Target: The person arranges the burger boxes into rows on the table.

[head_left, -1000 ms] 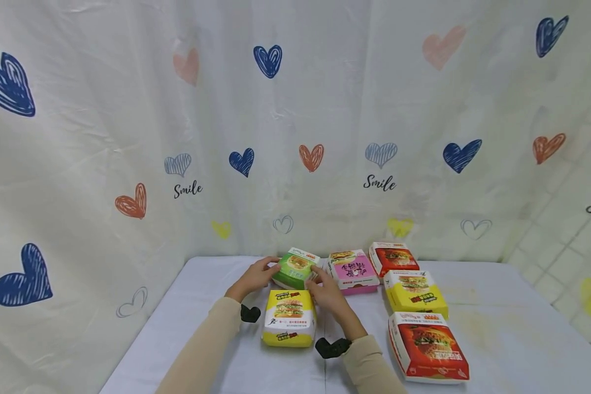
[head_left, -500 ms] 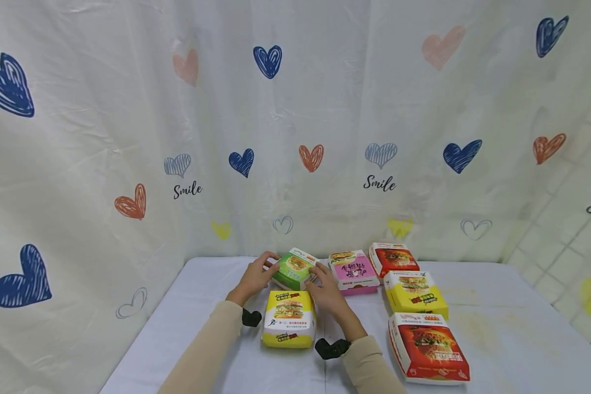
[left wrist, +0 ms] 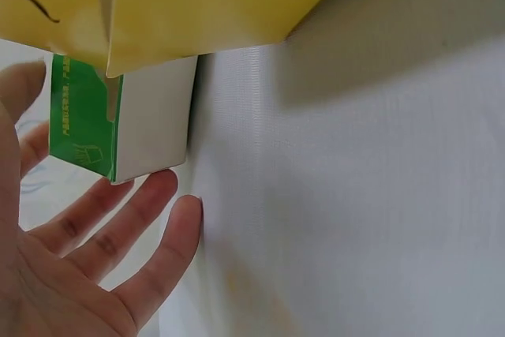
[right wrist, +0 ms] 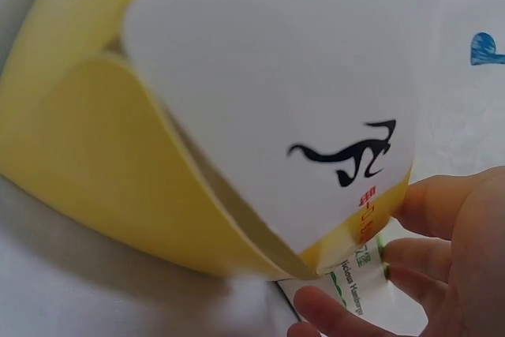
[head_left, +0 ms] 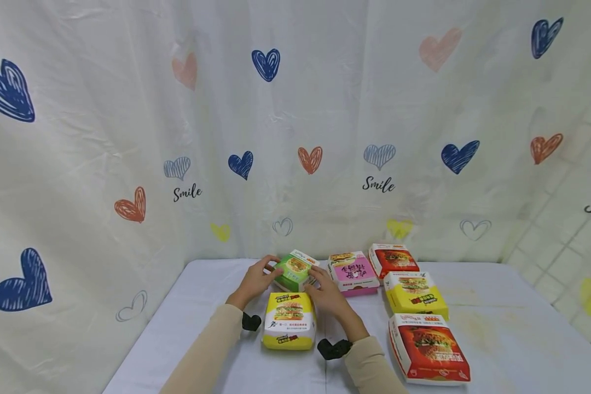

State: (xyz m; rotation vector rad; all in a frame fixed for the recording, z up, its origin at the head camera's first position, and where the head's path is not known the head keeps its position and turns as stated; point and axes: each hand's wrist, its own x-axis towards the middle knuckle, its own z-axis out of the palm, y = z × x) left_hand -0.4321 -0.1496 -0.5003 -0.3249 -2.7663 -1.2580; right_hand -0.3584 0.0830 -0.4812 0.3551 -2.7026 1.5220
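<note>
1. The green burger box [head_left: 294, 272] lies near the far edge of the desk [head_left: 187, 312], between both hands.
2. The left hand [head_left: 255, 280] has its fingers [left wrist: 170, 250] loosely spread, tips at the box's left side.
3. The right hand [head_left: 329, 294] reaches the box's right side with extended, relaxed fingers [right wrist: 418, 258].
4. A yellow-and-white box [head_left: 289, 324] stands just in front, between the wrists; whether the right thumb touches it is unclear.
5. A pink box [head_left: 353, 271] sits to the right, beyond a narrow gap.
6. Open room stretches from the left hand to the desk's left edge.
</note>
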